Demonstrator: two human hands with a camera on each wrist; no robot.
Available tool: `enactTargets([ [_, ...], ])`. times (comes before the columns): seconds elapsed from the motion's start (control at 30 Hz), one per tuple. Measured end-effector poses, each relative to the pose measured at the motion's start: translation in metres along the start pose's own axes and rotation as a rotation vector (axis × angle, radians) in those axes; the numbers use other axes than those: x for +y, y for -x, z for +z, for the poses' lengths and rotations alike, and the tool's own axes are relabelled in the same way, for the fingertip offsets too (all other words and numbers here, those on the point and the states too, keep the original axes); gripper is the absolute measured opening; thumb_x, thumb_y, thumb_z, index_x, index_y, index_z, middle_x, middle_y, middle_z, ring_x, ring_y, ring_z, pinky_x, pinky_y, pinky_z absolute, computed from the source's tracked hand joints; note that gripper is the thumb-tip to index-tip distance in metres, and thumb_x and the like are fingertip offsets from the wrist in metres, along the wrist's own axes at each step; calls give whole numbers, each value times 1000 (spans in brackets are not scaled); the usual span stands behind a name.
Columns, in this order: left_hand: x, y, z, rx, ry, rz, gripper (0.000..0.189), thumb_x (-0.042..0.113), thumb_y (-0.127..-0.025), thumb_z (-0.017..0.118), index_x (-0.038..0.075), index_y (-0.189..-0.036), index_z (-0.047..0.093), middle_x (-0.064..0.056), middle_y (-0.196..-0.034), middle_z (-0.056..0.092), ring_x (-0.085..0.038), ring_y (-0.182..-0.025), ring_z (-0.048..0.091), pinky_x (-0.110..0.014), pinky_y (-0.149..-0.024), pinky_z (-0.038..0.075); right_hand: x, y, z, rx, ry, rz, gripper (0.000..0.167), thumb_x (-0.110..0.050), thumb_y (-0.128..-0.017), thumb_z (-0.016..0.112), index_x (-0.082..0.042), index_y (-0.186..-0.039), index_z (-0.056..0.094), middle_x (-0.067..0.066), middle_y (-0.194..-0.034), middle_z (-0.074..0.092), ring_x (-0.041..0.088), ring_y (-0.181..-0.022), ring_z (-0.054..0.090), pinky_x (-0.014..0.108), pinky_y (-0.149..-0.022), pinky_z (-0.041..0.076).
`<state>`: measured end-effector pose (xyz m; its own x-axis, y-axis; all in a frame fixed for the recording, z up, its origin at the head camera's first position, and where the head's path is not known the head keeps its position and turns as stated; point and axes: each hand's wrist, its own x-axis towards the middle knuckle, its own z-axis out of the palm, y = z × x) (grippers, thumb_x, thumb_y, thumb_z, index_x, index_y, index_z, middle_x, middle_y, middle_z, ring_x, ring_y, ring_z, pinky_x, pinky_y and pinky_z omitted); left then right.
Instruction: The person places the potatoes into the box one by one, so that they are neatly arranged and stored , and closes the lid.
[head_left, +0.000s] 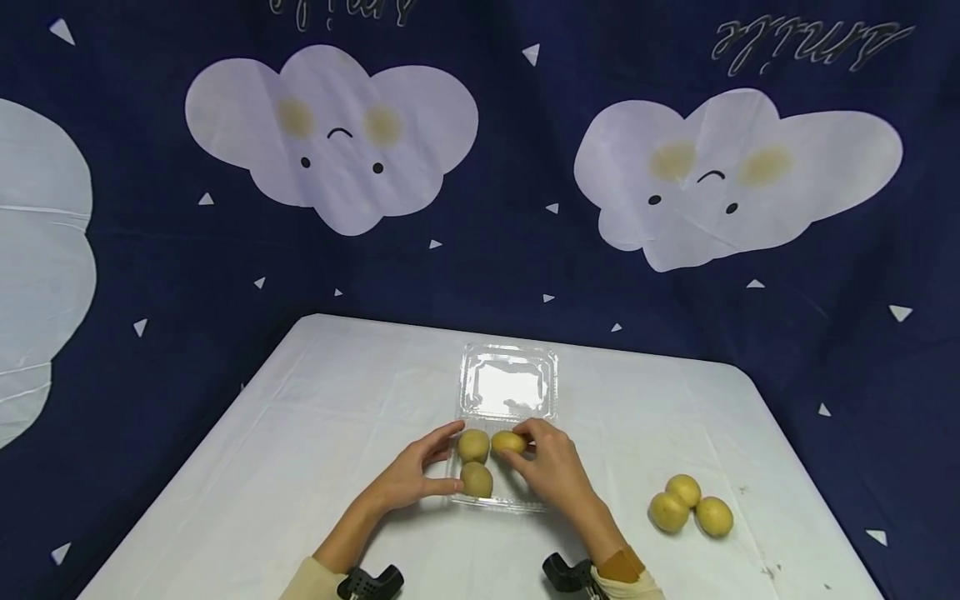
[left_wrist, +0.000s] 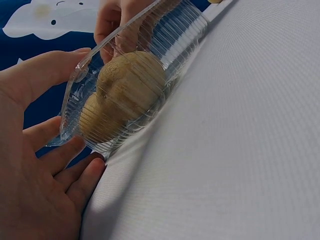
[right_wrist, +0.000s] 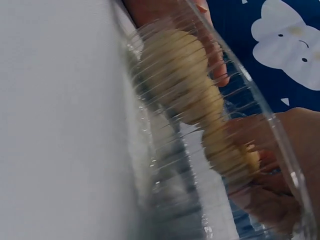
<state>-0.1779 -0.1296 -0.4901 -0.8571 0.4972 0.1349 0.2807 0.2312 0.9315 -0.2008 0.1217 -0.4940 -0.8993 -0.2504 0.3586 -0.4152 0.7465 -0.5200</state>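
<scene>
A clear plastic clamshell box (head_left: 501, 502) lies on the table with its lid (head_left: 510, 383) folded back. Inside, on the left, sit two potatoes, a rear one (head_left: 473, 446) and a front one (head_left: 476, 481). My right hand (head_left: 553, 467) pinches another potato (head_left: 507, 442) between thumb and fingers, over the back part of the box. The left hand (head_left: 408, 473) is spread along the box's left side, its fingertips right at the wall. Through the ribbed plastic, the left wrist view shows a potato (left_wrist: 132, 82) close to the wall.
Three more potatoes (head_left: 670, 512) are grouped on the white table (head_left: 337, 400), to the right of the right hand. Behind the table hangs a dark blue cloth (head_left: 517, 250) printed with pale clouds and small triangles.
</scene>
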Motion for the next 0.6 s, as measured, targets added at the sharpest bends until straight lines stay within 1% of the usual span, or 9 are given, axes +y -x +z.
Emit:
enactTargets([
  [0.17, -1, 1, 0, 3, -1, -5, 86, 15, -76, 78, 5, -146, 30, -19, -152, 32, -36, -137, 37, -50, -113, 36, -2, -3, 0, -33, -2, 10, 32, -33, -73, 80, -15, -97, 67, -5, -89, 67, 7, -79, 62, 20, -69, 56],
  [0.33, 0, 2, 0, 3, -16, -19, 86, 17, -77, 78, 4, -147, 30, -18, -151, 34, -36, -136, 39, -49, -113, 37, -6, -4, 1, -59, 33, 39, 34, -34, -74, 79, -13, -98, 66, -3, -90, 67, 8, -78, 59, 22, -69, 53],
  [0.47, 1, 2, -1, 3, -18, -13, 85, 17, -77, 77, 5, -147, 30, -19, -151, 33, -36, -136, 39, -49, -113, 37, -9, -5, 2, -73, 78, 42, 35, -35, -74, 78, -12, -97, 65, -1, -88, 67, 8, -76, 56, 23, -64, 50],
  [0.6, 2, 1, -1, 5, -10, -1, 86, 16, -77, 78, 3, -147, 30, -19, -151, 32, -37, -136, 38, -50, -113, 36, -12, -5, 2, -95, 104, 47, 34, -35, -75, 78, -12, -95, 65, -1, -86, 66, 8, -72, 53, 20, -60, 45],
])
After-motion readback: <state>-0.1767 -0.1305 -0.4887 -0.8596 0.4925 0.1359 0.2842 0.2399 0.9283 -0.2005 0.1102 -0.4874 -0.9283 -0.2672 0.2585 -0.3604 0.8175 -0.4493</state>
